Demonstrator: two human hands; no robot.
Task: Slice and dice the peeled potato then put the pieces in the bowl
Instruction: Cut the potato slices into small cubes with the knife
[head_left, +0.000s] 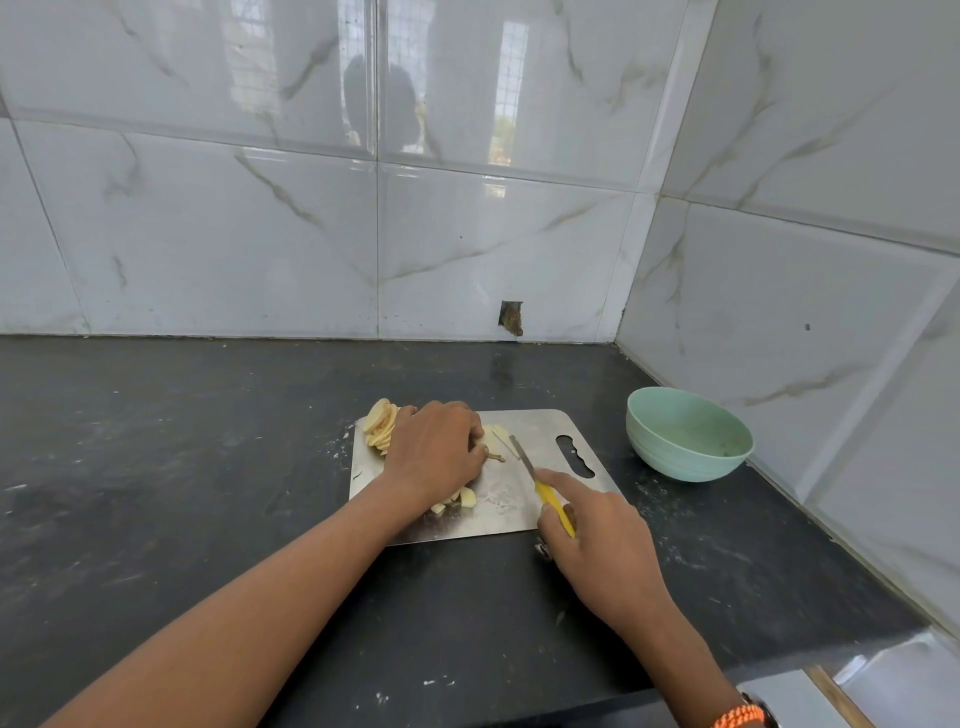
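A left hand (434, 452) curls over potato slices (493, 436) mid-board, hiding most of them; a fanned stack of slices (379, 423) sits at the steel cutting board's (545, 431) far-left corner; diced pieces (457, 501) (partly under the wrist) lie nearer; the right hand (592, 525) grips a yellow-handled knife (540, 486), blade pointing away, leftward; the green bowl (688, 434) stands right of the board.

— Where does the one view look from?
— From the person's head, forward and down over a dark counter (156, 467) into a tiled corner (639, 208).
— How near?
— Close: both forearms reach in from the bottom edge, and the steel cutting board (535, 431) lies just below centre.
— Wide lens?
— Yes, the wall lines bend toward the edges. No second view shares anything.
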